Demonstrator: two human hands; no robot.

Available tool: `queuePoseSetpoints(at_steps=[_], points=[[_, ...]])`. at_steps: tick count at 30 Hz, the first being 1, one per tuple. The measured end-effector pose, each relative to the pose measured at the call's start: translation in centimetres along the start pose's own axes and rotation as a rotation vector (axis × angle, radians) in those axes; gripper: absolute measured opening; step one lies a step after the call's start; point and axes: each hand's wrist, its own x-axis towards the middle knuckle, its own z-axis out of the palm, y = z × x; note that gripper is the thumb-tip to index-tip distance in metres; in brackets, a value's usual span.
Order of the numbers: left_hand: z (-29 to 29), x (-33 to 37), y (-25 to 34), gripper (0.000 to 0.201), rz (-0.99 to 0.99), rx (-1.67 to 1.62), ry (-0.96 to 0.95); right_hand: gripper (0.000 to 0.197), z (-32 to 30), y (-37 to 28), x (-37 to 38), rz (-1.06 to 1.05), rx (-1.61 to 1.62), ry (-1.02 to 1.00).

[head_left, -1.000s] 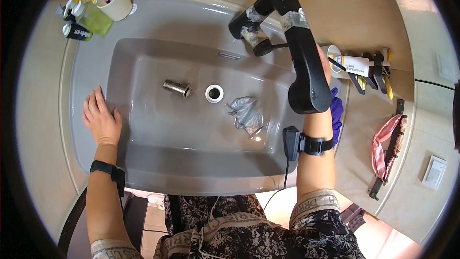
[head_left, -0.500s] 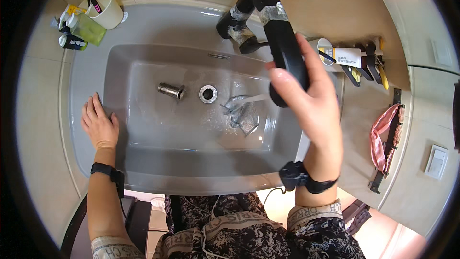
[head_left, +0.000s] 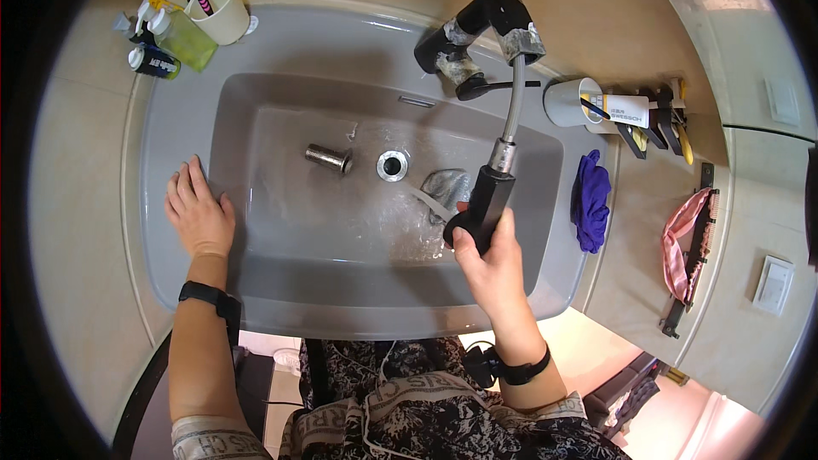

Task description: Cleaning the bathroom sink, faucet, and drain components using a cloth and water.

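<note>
My right hand (head_left: 494, 268) is wrapped round a black pull-out spray head (head_left: 484, 204), which hangs on a grey hose (head_left: 515, 102) drawn from the black faucet (head_left: 490, 21). A stream of water runs from the spray head toward the drain. My left hand (head_left: 199, 209) rests flat on the left rim of the grey sink (head_left: 281, 285), fingers stretched out and holding nothing. Inside the basin, a metal strainer tube (head_left: 328, 158) lies on its side left of the round drain (head_left: 393, 166). A wet grey cloth-like piece (head_left: 445, 192) lies right of the drain, partly behind the spray head.
A purple cloth (head_left: 590, 202) sits on the right rim. A cup with toothbrushes (head_left: 226, 17) and several bottles (head_left: 183, 38) stand at the back left. A white cup (head_left: 573, 102) is at the back right; a pink headband (head_left: 682, 247) hangs on the right wall.
The spray head has come off the faucet, pulled toward me in my right hand, and its hose now shows. The purple cloth has come into sight. My left hand stays on the rim.
</note>
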Motion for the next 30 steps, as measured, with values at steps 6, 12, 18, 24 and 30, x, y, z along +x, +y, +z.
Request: queuePoseSetpoints(at_steps=[6,12,18,24,30], points=[[0.1,0.1,0.2,0.082,0.006,-0.029,0.013,0.038,1.0,0.9,0.6,0.07,-0.022,-0.025],[0.3,-0.1,0.1,0.084,-0.001,-0.047,0.022,0.041,-1.0,-0.8,0.0,0.073,-0.218,0.011],[0.5,-0.1,0.0,0.083,-0.002,-0.041,0.029,0.042,-2.2,-1.1,-0.3,0.055,-0.325,-0.001],[0.7,-0.1,0.0,0.083,0.003,-0.031,0.043,0.045,-2.6,-1.1,-0.2,0.064,-0.333,-0.025],[0.6,-0.1,0.0,0.084,0.002,-0.016,0.035,0.049,-2.6,-1.0,-0.2,0.063,-0.298,-0.073]])
